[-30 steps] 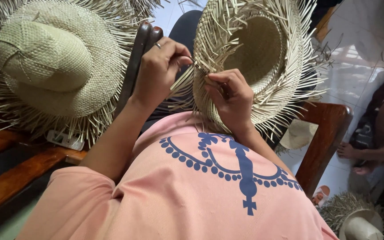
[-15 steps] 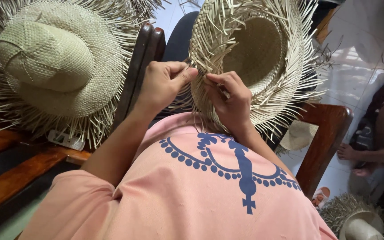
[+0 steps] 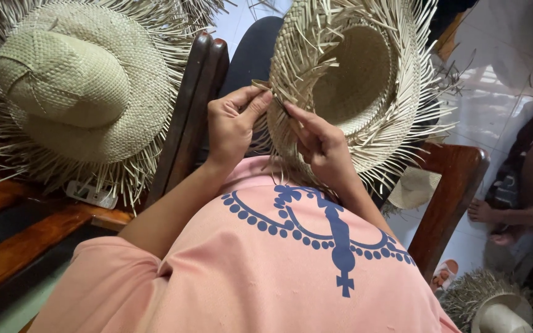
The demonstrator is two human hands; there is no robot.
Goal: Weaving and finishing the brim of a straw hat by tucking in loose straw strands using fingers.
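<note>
I hold an unfinished straw hat point(image 3: 353, 86) up before me, its hollow crown turned toward me and loose straw ends bristling all round the brim. My left hand point(image 3: 232, 126) has its grip pressed together, thumb and fingers pinching a straw strand point(image 3: 265, 86) at the near edge of the brim. My right hand point(image 3: 319, 145) pinches the brim just beside it, fingers closed on the weave. To my left a second straw hat point(image 3: 75, 86) rests crown up against a dark wooden chair back point(image 3: 186, 117). Another person's bare foot point(image 3: 485, 213) shows on the tiled floor point(image 3: 495, 92) at right.
</note>
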